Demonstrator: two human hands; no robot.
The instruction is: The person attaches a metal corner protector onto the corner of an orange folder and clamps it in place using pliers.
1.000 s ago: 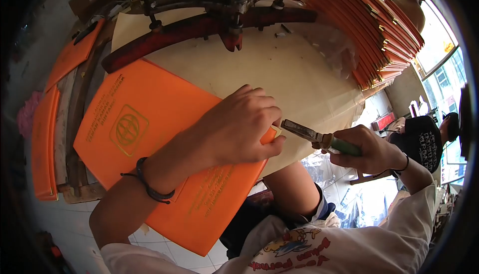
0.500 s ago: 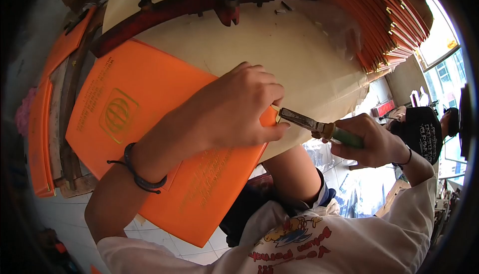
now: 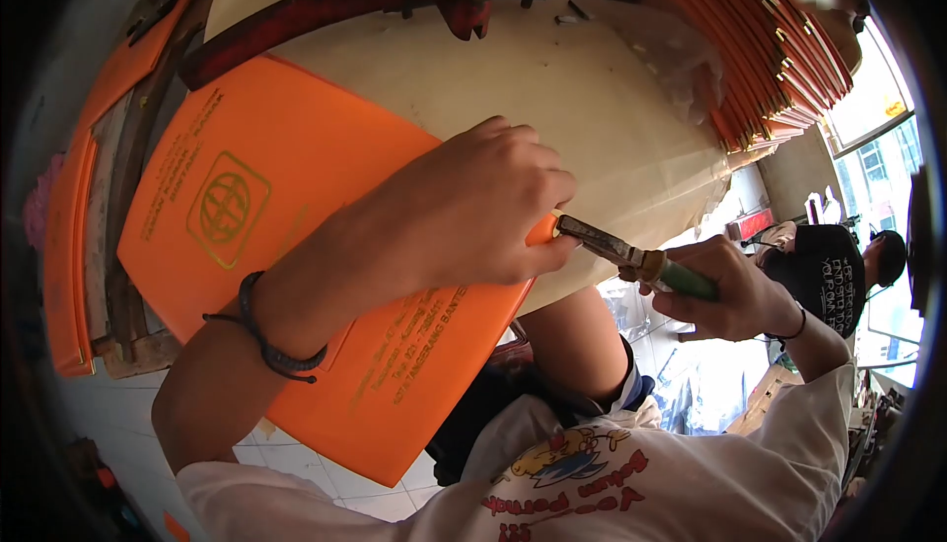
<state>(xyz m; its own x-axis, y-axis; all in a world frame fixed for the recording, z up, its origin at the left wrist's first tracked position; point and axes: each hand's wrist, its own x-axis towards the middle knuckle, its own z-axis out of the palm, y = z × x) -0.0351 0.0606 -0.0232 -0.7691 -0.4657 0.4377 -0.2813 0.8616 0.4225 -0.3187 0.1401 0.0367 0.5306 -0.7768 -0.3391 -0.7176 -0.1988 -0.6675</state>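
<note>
An orange folder (image 3: 326, 128) with gold lettering and a gold emblem lies at an angle, its lower part jutting past the table's edge. My left hand (image 3: 503, 207) is closed around its right-hand corner, thumb below and fingers above. Pliers (image 3: 617, 246) with a green handle are gripped in my right hand (image 3: 725, 286). Their jaws meet the folder's corner just beside my left thumb, where a small gold-coloured bit shows. Whether the jaws are fully closed on it is hidden.
A tall stack of orange folders with gold corners (image 3: 740, 49) stands at the upper right. A dark red curved bar (image 3: 375, 7) crosses the table (image 3: 631, 177) at the back. More orange folders (image 3: 64, 276) lie at the left. A person in black (image 3: 819, 271) is at the right.
The view has shifted slightly. Both hands keep their grips, and the pliers stay at the folder's corner. More of the lettering below my left forearm shows clearly.
</note>
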